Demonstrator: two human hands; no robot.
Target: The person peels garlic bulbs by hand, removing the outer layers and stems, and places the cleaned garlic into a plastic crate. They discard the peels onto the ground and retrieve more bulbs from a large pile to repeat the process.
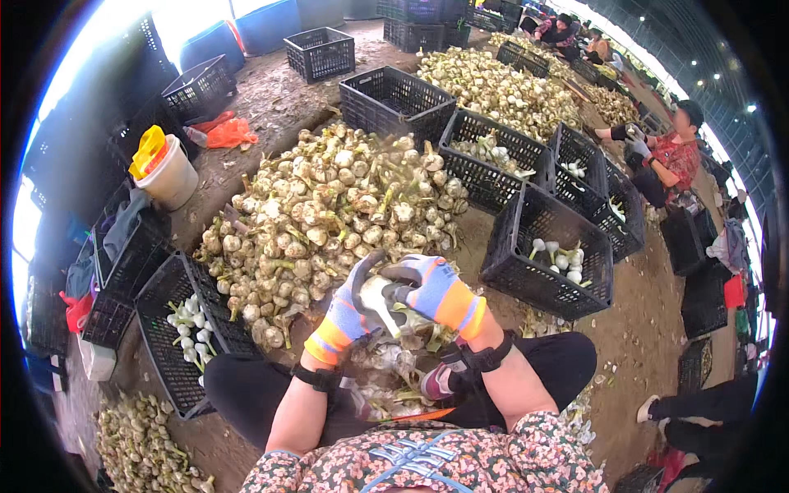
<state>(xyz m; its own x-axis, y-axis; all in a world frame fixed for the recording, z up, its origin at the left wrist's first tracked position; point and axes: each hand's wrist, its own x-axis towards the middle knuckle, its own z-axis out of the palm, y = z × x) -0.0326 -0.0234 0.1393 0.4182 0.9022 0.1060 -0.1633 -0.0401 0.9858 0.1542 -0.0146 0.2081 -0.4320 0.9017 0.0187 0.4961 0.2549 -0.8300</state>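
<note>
Between my hands is a garlic bulb (378,297), its white peeled side up and its pale stem slanting down. My left hand (345,311), in a blue, orange and grey glove, wraps round the bulb from the left. My right hand (434,289), gloved alike, is closed against the bulb's right side, thumb and fingers at its skin. Whether it pinches a strip of skin or a small tool is hidden. Beyond both hands lies a large heap of unpeeled garlic (329,205). Loose papery skins (386,361) lie below the hands, between my legs.
A black crate (177,345) with clean white garlic stands on my left, another crate (546,246) on my right. More crates (399,103) line the heap's far side. A white bucket (173,177) stands at the left. Another person (678,152) sits at the far right.
</note>
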